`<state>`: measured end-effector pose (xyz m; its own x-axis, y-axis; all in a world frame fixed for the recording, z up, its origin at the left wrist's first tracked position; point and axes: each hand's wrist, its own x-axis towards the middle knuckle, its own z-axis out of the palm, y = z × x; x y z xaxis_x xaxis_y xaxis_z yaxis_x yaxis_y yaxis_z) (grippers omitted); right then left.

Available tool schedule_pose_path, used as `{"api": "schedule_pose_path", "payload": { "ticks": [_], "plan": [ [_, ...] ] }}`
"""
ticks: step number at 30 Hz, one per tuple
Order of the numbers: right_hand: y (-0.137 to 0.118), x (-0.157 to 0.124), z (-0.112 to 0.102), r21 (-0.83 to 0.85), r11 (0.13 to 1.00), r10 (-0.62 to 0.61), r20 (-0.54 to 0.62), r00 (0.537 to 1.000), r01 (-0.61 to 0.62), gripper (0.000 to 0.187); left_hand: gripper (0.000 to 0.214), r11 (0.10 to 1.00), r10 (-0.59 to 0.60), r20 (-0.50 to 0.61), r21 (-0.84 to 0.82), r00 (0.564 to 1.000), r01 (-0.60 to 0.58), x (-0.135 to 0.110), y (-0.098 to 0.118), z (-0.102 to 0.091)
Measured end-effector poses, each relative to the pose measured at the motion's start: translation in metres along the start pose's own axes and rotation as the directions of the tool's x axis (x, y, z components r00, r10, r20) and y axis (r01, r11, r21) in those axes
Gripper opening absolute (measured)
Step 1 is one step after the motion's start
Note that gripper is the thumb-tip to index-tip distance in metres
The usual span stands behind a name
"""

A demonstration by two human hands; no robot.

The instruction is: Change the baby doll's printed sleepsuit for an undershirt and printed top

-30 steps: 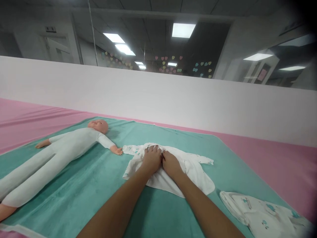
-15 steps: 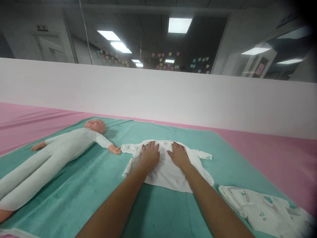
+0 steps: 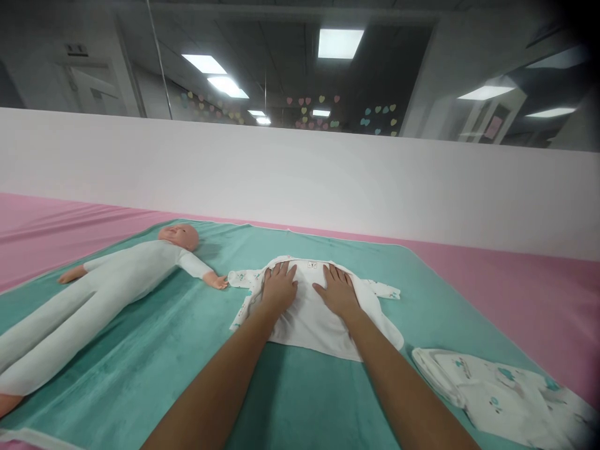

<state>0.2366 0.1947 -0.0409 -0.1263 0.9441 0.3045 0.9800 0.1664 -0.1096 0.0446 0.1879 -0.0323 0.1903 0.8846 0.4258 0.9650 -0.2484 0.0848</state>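
Note:
A small white baby shirt (image 3: 314,325) with printed sleeves lies opened out on a green blanket (image 3: 309,400), its neck edge and label facing away from me. My left hand (image 3: 280,287) rests flat on the left part of the shirt, fingers stretched toward the neckline. On the right part lies my right hand (image 3: 338,292), palm down, with its thumb out toward the middle. Neither hand grips the cloth. The shirt's left sleeve tip is close to the hand of a baby doll (image 3: 135,269), which lies on its back in a white suit.
Folded white printed baby clothes (image 3: 506,394) lie at the lower right of the blanket. Pink sheeting (image 3: 529,300) surrounds the blanket. A low white wall (image 3: 300,181) runs along the back, with a mirror or window (image 3: 290,69) above it.
My left hand has shifted slightly left and away from me on the shirt; my right hand has slid slightly forward. The view has tilted a little. The doll and folded clothes stay put.

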Motion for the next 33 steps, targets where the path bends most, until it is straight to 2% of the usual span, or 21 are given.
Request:
{"api": "schedule_pose_path", "payload": {
  "ticks": [6,12,25,27,33],
  "plan": [
    [0.002,0.000,0.002,-0.007,1.000,0.015,0.027,1.000,-0.015,0.072,0.052,0.996,0.026,-0.011,0.087,1.000,-0.025,0.002,-0.001,0.003],
    [0.001,-0.001,0.000,-0.038,0.999,0.008,-0.089,0.996,-0.011,0.064,0.053,0.989,0.041,-0.051,0.144,0.998,-0.033,0.006,-0.003,0.003],
    [0.021,0.007,-0.006,0.014,1.000,0.011,0.060,0.998,-0.012,0.058,0.046,0.998,0.054,-0.003,0.040,0.999,-0.054,0.012,-0.013,0.001],
    [0.023,0.009,-0.005,0.008,1.000,0.020,0.069,0.997,-0.020,0.058,0.042,0.996,0.078,-0.012,0.048,0.997,-0.077,0.013,-0.015,-0.001],
    [0.030,0.011,-0.005,0.012,0.999,0.030,0.090,0.995,-0.032,0.059,0.048,0.984,0.157,-0.017,0.089,0.987,-0.155,0.017,-0.022,-0.008]
  ]
}}
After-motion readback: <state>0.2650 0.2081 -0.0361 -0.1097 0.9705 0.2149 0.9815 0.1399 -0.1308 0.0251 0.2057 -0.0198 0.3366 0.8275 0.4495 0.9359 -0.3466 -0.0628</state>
